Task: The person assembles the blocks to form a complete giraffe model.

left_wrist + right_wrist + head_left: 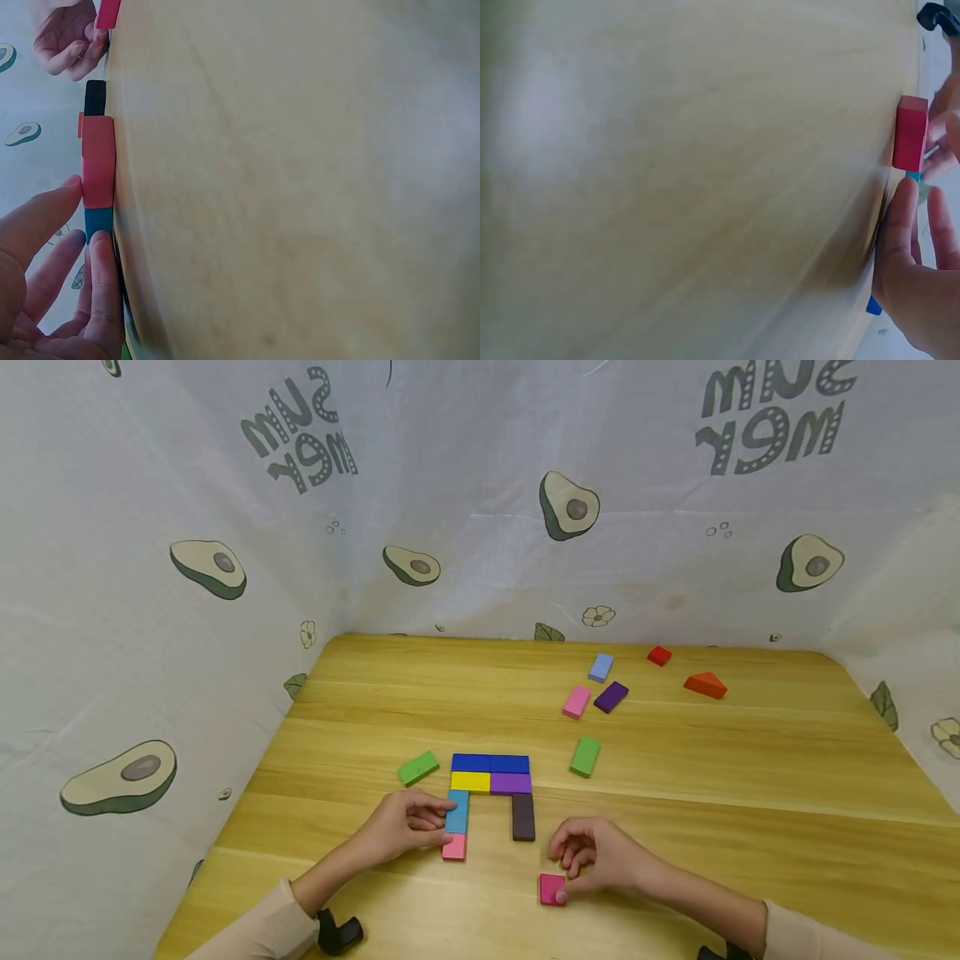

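The site is presenting as a screened tabletop workspace; its wider premises, home or otherwise, are escaping identification. Pale avocado-print sheeting [465, 460] is enclosing a wood-grain table [750, 760] on its left, far and right sides.

head view | 2 sleeves [262, 925] cropped | left wrist view | magenta block [109, 13] cropped

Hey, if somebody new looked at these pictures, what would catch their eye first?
Probably the upside-down U of coloured blocks near the middle of the wooden table, where the left hand touches a light-blue block and a pink block. Next, the magenta block by the right hand, nearer the camera and apart from the U. Behind the table, the white cloth printed with avocados stands out too.
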`<state>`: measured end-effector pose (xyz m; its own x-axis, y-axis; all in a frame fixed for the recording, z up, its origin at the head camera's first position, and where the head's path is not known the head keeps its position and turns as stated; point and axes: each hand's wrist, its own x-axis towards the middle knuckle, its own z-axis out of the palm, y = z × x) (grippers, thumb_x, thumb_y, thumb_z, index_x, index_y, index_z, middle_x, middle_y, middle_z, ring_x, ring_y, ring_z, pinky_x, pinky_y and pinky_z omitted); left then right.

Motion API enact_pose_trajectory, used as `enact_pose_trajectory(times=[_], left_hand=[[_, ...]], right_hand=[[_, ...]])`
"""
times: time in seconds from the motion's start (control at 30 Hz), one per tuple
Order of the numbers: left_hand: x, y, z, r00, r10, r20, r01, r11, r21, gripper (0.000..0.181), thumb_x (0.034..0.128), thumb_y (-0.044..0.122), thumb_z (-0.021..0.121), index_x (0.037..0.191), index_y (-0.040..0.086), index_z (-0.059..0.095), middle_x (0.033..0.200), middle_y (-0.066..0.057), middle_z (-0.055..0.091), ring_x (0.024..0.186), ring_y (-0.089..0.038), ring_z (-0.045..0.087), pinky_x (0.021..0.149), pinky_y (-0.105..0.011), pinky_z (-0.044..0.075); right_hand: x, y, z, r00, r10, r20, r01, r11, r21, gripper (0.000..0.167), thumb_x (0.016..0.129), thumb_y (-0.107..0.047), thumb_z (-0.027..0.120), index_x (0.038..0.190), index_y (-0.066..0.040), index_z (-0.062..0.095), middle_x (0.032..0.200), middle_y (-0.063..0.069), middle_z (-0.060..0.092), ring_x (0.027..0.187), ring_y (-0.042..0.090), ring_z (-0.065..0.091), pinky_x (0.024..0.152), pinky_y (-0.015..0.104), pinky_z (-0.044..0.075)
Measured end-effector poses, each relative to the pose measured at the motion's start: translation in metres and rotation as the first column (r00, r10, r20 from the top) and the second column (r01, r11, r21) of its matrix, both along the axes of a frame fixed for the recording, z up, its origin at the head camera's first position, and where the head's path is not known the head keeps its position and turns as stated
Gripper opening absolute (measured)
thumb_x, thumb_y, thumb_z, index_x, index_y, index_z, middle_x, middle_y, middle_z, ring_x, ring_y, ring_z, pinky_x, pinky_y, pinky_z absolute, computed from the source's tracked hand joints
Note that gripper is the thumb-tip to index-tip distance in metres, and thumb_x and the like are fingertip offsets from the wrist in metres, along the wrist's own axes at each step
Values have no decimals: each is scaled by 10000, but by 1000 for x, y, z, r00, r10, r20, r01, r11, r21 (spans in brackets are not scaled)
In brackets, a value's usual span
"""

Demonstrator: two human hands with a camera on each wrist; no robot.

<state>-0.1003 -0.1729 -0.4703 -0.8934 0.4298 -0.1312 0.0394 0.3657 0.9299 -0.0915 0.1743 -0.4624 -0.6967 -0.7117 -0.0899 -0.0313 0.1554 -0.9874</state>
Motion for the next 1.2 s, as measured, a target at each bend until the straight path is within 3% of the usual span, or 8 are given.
enact_pose_trajectory(times=[0.3, 0.6, 1.2], left_hand=[[0, 0, 1, 1000, -4, 1, 4, 1000, 4, 386, 854, 86, 800, 1215, -7, 703, 1172, -141, 679, 919, -191, 670, 775, -261, 576], [1, 1, 3, 1000, 5, 16, -5, 1000, 21, 384, 849, 67, 800, 1212, -11, 702, 1175, -149, 680, 920, -212, 667, 776, -261, 575], [0, 0, 3, 1000, 2, 1, -2, 1000, 24, 406, 825, 71, 823, 1201, -24, 702, 1117, -138, 695, 898, -220, 668, 769, -253, 574]], right_hand=[[3, -1, 0, 998, 31, -56, -30, 999, 15, 366, 673, 25, 896, 950, 50, 659, 923, 126, 590, 774, 123, 597, 678, 272, 572], [1, -4, 1, 996, 48, -77, -46, 998, 37, 268, 720, 38, 866, 916, 34, 684, 934, 108, 615, 767, 111, 629, 681, 283, 585], [-9, -16, 5, 996, -37, -78, 46, 992, 122, 252, 746, 58, 842, 960, 35, 709, 953, 98, 646, 789, 133, 623, 694, 262, 579]])
